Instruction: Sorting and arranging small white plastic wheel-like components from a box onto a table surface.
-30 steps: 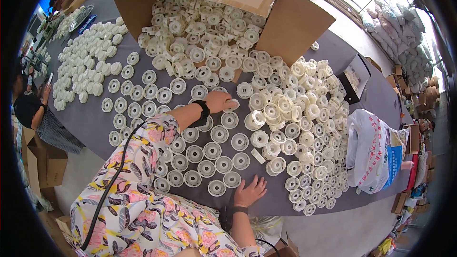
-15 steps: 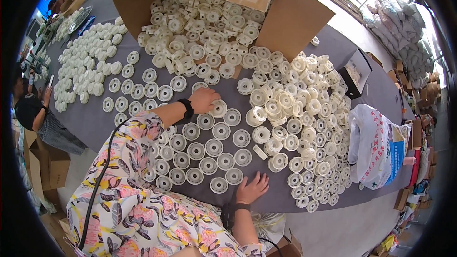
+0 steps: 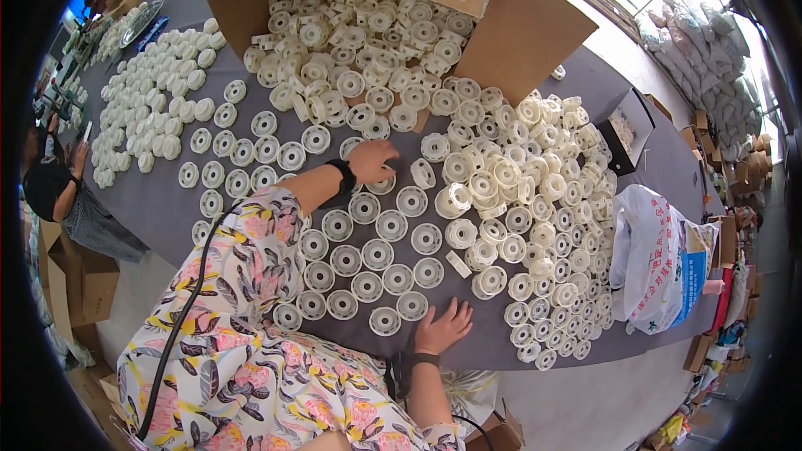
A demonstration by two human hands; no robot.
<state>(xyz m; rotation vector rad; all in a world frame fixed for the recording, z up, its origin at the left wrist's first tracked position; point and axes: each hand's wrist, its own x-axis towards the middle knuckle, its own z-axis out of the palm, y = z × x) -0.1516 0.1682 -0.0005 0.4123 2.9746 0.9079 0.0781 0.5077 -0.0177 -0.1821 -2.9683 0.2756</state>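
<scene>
My left hand [image 3: 372,162], with a black band on its wrist, reaches over the far side of a group of flat white plastic wheel-like rings [image 3: 366,286]. Its fingers are bent downward above one ring [image 3: 382,187], partly covering it; whether they grip anything is hidden. Just right of these fingers a tilted white ring [image 3: 423,173] stands apart from the others. My right hand [image 3: 444,328] rests on the grey cloth near the table's front edge, fingers spread, holding nothing. A ring standing on edge [image 3: 457,265] is beyond it.
A cardboard box [image 3: 526,38] on its side spills rings toward me. A heaped pile [image 3: 543,192] lies at the right, beside a white plastic bag [image 3: 656,259] and a small black box [image 3: 625,129]. White round pieces [image 3: 150,108] cover the left. Another person [image 3: 63,192] works at far left.
My left hand has shifted slightly away from me and to the right, its fingers more bent. A tilted ring now shows beside it. My right hand stays put.
</scene>
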